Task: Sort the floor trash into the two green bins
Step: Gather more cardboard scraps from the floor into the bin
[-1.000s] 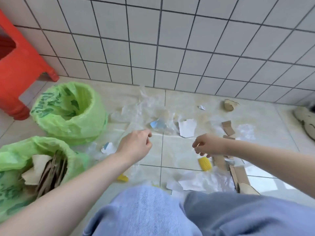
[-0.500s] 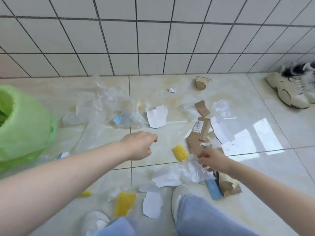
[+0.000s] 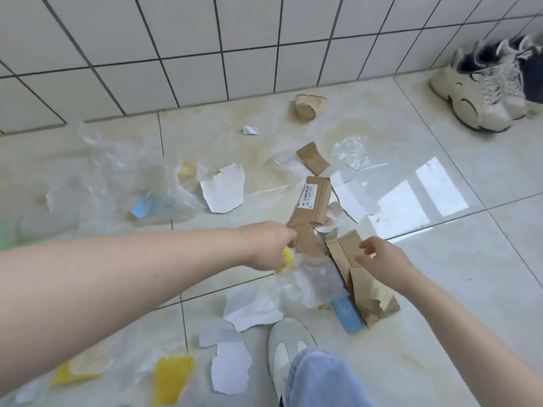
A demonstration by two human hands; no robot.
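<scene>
Hands: left hand (image 3: 269,245) fingers curled over ribbed yellow foam netting (image 3: 287,258), grip unclear; right hand (image 3: 379,257) loosely curled, empty, above creased brown cardboard (image 3: 346,251); crinkled clear film (image 3: 308,277) between them.

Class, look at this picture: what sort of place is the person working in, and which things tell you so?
Probably a home entryway or utility corner, though that is a guess. The clues: a white tiled wall meeting a glossy tiled floor, and sneakers parked against the wall.

cardboard pieces (image 3: 313,201) right of torn paper (image 3: 224,189)
</scene>
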